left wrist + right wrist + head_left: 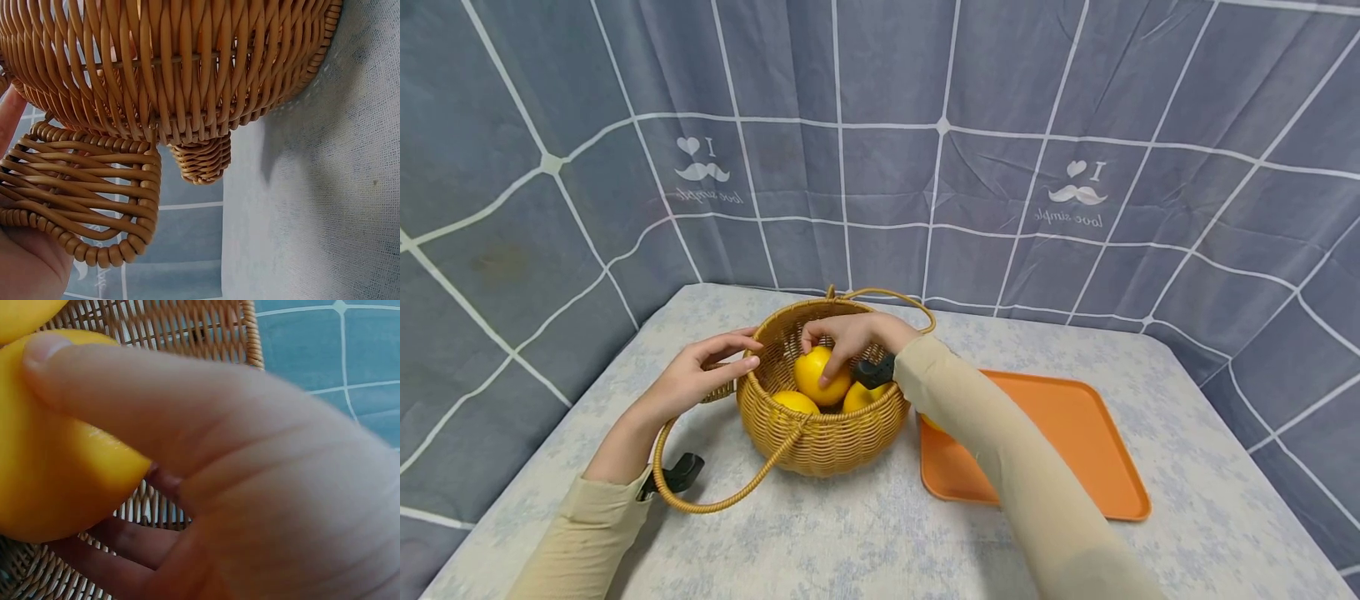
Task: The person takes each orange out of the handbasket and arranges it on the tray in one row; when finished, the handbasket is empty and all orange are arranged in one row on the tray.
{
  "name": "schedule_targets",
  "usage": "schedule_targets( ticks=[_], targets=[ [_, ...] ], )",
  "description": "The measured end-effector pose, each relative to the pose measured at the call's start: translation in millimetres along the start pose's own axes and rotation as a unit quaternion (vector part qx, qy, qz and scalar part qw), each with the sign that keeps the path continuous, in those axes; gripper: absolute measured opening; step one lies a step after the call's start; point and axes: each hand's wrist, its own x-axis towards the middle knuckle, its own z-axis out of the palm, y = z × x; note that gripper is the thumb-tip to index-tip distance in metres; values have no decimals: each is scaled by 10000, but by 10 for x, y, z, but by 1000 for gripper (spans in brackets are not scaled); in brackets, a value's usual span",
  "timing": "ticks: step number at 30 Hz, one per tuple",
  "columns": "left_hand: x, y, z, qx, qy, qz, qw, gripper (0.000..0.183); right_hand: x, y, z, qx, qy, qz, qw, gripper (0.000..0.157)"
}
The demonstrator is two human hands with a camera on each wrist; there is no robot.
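A round wicker basket [820, 446] with two looped handles stands on the table, holding several round yellow fruits. Inside it, my right hand [847, 337] grips one yellow fruit [812, 377], its thumb across the near side and the fingers around the other. Two more yellow fruits, one at the front left [795, 402] and one at the right [859, 398], lie beside it. At the basket's left rim, my left hand [688, 379] rests its fingertips and thumb, fingers mostly straight. A woven side flap [81, 187] lies against that palm in the left wrist view.
An orange tray [1060, 425] lies right of the basket, partly under the right sleeve. The edge of another yellow fruit [931, 424] shows on it. One basket handle [722, 505] droops over the table near the left wrist. A grey-blue checked curtain [887, 175] stands behind.
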Motion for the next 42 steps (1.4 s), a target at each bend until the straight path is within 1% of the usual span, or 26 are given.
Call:
schedule_targets(
  ticks=[5,12,17,21,25,31,37,42],
  targets=[
    [12,-4,18,-15,-27,-75,10000,37,-62,-33,-52,277,326,-118,9990,44],
    [19,8,27,49,-32,-131,9999,38,-249,-174,-194,852,632,-580,9927,46],
    [19,4,24,108,4,-55,9999,37,-483,-216,-297,1252,837,-941,9841,44],
    [11,0,14,54,5,-44,10000,38,-735,-182,-357,1447,1177,-1224,9748,43],
    [2,-11,-2,13,8,-59,10000,38,-1020,-90,-392,1527,1591,-1523,9634,42],
    [4,-20,-8,21,16,-82,10000,38,-1490,140,-373,1902,1914,-1707,9477,42],
    [14,-14,2,-26,13,-109,9999,38,-1927,414,-250,2184,2283,-1737,9327,41],
    [24,-4,10,-90,9,-123,9999,38,-2214,653,-89,2303,2576,-1719,9225,41]
  ],
)
